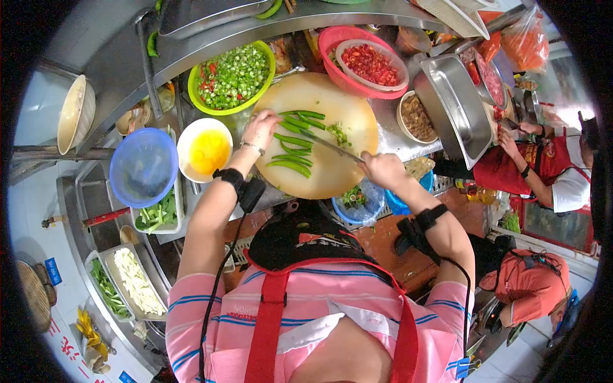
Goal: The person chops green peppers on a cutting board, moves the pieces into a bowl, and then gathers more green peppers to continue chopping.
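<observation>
Long green chili peppers (294, 152) lie in a loose row on a round wooden chopping board (357, 127). My left hand (259, 130) is at the row's upper left end, its bent fingers gripping the ends of the upper peppers. A kitchen knife (335, 147) is held by its handle in my right hand (383, 171). Its blade slants up and left, with the tip over the peppers. Small chopped green pieces (338, 133) lie just above the blade, on the right part of the board.
Around the board stand a green bowl of chopped peppers (272, 75), a red basin (329, 46) and a bowl of egg yolks (185, 142). A steel pan (447, 112) stands to the right. Two people (543, 163) work at the far right.
</observation>
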`<state>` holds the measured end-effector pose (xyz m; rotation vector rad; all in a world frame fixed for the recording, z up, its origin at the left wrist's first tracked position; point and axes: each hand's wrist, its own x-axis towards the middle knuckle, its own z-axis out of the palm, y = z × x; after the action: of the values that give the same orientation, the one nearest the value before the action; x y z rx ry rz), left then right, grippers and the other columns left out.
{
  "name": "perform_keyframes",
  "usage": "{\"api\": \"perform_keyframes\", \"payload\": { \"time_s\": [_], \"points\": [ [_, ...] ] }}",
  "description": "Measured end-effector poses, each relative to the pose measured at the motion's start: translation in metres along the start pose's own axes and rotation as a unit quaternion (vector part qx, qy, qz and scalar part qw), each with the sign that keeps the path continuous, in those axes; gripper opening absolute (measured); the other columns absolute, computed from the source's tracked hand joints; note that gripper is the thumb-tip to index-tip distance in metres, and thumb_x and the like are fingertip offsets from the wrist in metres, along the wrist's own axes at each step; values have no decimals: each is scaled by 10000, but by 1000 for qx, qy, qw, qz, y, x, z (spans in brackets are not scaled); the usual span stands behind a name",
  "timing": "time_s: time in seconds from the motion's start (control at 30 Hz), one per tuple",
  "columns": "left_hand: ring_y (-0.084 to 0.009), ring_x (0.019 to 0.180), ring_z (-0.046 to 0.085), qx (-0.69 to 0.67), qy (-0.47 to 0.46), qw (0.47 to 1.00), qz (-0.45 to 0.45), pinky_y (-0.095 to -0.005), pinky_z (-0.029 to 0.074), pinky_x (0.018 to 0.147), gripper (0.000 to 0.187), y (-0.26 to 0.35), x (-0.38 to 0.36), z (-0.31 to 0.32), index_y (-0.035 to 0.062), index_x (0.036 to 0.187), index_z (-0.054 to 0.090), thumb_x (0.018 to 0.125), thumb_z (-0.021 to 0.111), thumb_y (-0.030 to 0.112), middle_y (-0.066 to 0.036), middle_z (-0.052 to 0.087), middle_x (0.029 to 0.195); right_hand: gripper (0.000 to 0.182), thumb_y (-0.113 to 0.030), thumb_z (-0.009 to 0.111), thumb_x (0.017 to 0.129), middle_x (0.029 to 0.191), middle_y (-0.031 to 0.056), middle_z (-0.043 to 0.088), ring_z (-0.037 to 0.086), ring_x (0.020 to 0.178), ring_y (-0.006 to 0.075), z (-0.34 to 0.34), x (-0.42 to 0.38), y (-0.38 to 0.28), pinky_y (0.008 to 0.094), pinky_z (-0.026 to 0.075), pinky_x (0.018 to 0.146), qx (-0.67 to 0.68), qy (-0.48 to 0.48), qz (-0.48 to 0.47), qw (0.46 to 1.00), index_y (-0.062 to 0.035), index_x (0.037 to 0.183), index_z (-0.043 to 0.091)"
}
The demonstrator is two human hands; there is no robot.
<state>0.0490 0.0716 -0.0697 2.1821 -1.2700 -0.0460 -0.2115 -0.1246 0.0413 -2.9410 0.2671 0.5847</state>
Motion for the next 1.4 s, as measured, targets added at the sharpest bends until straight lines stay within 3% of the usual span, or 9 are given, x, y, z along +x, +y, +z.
{"api": "perform_keyframes", "payload": {
  "time_s": [0.47,0.5,0.57,0.63,0.73,0.77,0.87,1.03,1.4],
  "points": [
    [-295,829,570,-33,-60,998,6,-368,463,735,123,-9,10,16,104,789,640,723,547,56,-77,580,915,201,-162,450,795,726,181,624,625,688,327,5,46,-21,424,499,587,15,-28,-5,999,-14,886,551],
    [-286,852,565,-9,-70,997,12,-367,460,747,131,-12,12,17,109,787,639,717,543,52,-69,585,924,245,-261,503,833,632,168,597,602,598,342,24,42,-13,448,469,522,31,40,-22,998,-17,846,527],
    [-277,876,561,17,-84,996,20,-366,457,760,139,-14,9,12,113,784,637,711,538,48,-62,589,933,246,-263,501,834,635,170,598,603,603,342,32,18,-3,451,471,527,39,23,-6,999,-19,854,524],
    [-252,934,535,84,-48,990,103,-367,438,804,150,-9,3,4,129,788,639,697,541,61,-42,597,946,246,-264,499,836,638,171,599,603,607,343,36,-7,5,454,472,533,45,8,11,999,-21,863,520],
    [-255,1066,470,38,-134,981,135,-376,390,897,181,8,-11,-16,112,853,635,686,566,130,-33,587,1031,244,-278,504,834,624,177,593,598,591,352,43,-37,2,457,473,527,53,-5,74,996,-39,885,517],
    [-274,1135,417,71,-161,970,167,-396,353,942,319,17,-17,-21,104,997,590,696,595,209,-62,508,1172,244,-270,501,826,632,187,595,601,599,355,43,-45,-4,461,478,541,80,23,82,993,-40,905,523],
    [-311,1158,388,44,-211,957,192,-405,324,964,469,29,-35,-14,109,1101,534,681,650,280,-105,379,1293,268,-293,509,821,635,206,593,594,592,377,60,-50,-19,476,476,539,127,60,119,983,-54,942,522],
    [-326,1021,445,23,-160,979,125,-413,388,883,586,56,-57,12,103,1137,487,662,679,389,-125,416,1148,206,-229,494,813,591,193,582,591,549,365,83,-38,-49,474,469,492,162,125,163,965,-57,926,480],
    [-297,911,530,22,-53,996,62,-397,451,754,474,77,-84,33,100,1050,537,688,674,374,-110,468,1101,180,-235,476,847,556,175,563,577,511,352,78,-49,-71,454,464,459,173,190,172,951,-58,884,476]
  ]
}}
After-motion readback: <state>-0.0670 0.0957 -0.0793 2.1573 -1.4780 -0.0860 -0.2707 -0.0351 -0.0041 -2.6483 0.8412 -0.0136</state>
